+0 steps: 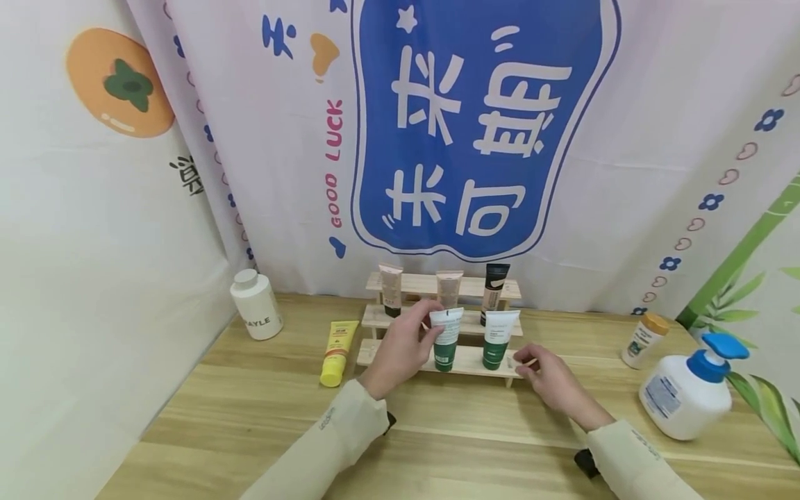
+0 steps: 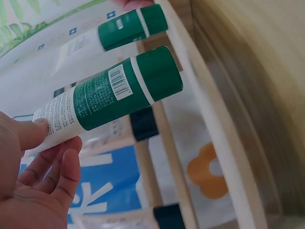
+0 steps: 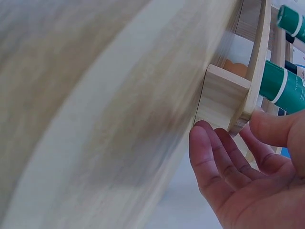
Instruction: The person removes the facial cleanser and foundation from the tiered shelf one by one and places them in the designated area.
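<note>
My left hand (image 1: 400, 347) pinches the white crimped top of a white and green squeeze tube (image 1: 446, 340), thumb on one side and fingers on the other. The tube's green cap points down at the bottom step of a three-tier wooden rack (image 1: 469, 361); whether it touches the step I cannot tell. In the left wrist view a barcode shows on this tube (image 2: 102, 95). A matching tube (image 1: 500, 340) stands on the same step to its right. My right hand (image 1: 550, 378) grips the right end of that step, thumb at the shelf's corner (image 3: 243, 114).
Two pinkish tubes (image 1: 392, 288) and a black tube (image 1: 494, 292) stand on higher tiers. Left of the rack are a yellow tube (image 1: 337, 351) and a white bottle (image 1: 256, 305). At right stand an orange-capped bottle (image 1: 644, 340) and a blue-topped pump bottle (image 1: 684, 396). A printed curtain (image 1: 287, 173) hangs behind.
</note>
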A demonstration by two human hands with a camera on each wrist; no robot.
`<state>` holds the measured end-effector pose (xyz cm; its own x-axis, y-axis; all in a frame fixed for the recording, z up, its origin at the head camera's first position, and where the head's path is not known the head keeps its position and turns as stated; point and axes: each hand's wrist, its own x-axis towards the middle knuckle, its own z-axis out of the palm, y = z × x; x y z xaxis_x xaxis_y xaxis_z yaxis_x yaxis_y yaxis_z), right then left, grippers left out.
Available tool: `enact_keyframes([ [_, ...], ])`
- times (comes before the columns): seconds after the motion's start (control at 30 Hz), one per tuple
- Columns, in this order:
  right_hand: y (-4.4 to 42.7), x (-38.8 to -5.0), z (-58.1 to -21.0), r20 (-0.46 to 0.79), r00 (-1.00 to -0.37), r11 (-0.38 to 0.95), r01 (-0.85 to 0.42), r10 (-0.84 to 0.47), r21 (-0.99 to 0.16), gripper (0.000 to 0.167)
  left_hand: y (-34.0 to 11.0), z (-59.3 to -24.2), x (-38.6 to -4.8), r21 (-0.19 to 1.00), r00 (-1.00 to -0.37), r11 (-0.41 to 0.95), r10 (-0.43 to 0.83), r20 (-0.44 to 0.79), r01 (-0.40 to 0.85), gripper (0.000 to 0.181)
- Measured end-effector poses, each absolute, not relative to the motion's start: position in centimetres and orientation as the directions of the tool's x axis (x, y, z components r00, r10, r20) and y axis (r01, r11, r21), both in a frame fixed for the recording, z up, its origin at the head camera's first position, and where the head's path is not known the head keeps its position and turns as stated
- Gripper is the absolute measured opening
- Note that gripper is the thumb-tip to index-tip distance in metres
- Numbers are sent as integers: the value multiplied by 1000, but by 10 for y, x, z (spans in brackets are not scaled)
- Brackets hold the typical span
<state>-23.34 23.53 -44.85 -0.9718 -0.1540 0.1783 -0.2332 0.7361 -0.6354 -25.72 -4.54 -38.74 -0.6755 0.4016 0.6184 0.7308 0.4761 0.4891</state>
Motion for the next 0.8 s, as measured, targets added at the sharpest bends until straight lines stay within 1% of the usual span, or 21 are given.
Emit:
enact_keyframes([
  [0.1,236,-233,-448,176,-973,740,-230,-152,-632,16,-59,-381,-248,506,-684,472,375,626,722,29],
  [0.27,235,-232,-448,173,-973,744,-228,-153,-628,15,-89,-372,-236,483,-671,490,350,654,726,30],
  [0.4,236,-231,-448,172,-973,745,-229,-154,-626,16,-121,-366,-237,459,-654,506,322,684,730,31],
  [0.5,237,-230,-448,169,-974,749,-224,-151,-623,17,-149,-362,-243,454,-668,556,269,694,696,32],
  [0.57,237,-230,-448,163,-976,751,-217,-146,-623,17,-166,-359,-248,456,-691,604,230,686,654,33],
  [0.63,236,-229,-447,159,-976,751,-215,-148,-625,17,-182,-359,-253,475,-727,649,181,662,594,33],
  [0.7,236,-229,-447,161,-975,749,-219,-150,-626,17,-195,-360,-259,501,-773,685,147,617,529,33],
  [0.8,234,-230,-447,168,-973,746,-228,-157,-626,17,-211,-366,-268,546,-852,726,105,513,418,33],
])
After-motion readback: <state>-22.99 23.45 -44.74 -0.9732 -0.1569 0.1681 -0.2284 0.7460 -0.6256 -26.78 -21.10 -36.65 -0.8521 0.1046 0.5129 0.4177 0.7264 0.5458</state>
